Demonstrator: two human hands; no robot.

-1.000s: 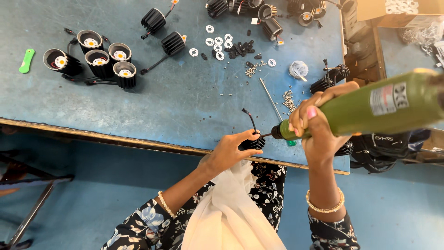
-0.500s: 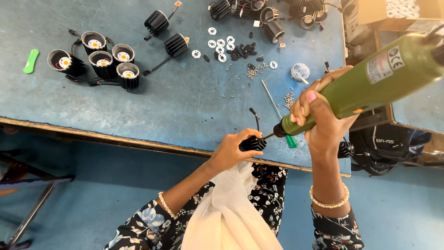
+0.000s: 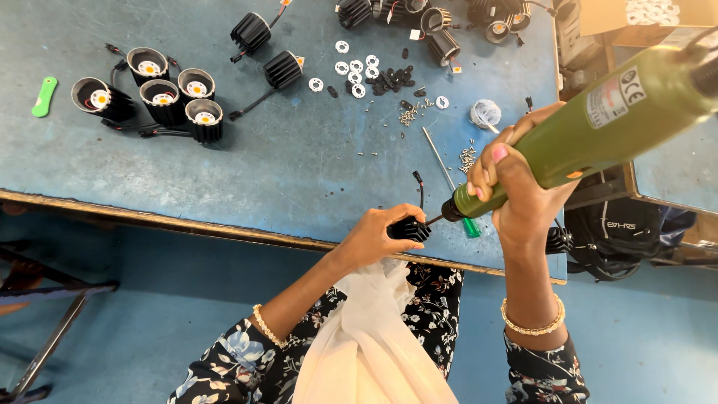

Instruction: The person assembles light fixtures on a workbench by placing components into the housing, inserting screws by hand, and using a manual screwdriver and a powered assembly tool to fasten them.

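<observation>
My left hand [image 3: 378,233] grips a small black finned lamp housing [image 3: 410,229] at the near edge of the blue table [image 3: 247,168]; a short black wire [image 3: 420,188] curls up from it. My right hand [image 3: 516,187] is wrapped around a green electric screwdriver [image 3: 598,116], tilted up to the right. Its bit touches the housing's top. A green-handled tool [image 3: 471,227] lies on the table just under the screwdriver's nose.
Several finished black lamps with yellow centres [image 3: 161,93] stand at the far left beside a green strip [image 3: 43,96]. White rings [image 3: 350,69], black parts and loose screws [image 3: 410,114] lie mid-table. More black housings [image 3: 441,19] sit at the back. A black bag [image 3: 613,232] hangs at right.
The screwdriver has swung steeper, its rear end rising toward the upper right. Left hand and housing stay at the table edge.
</observation>
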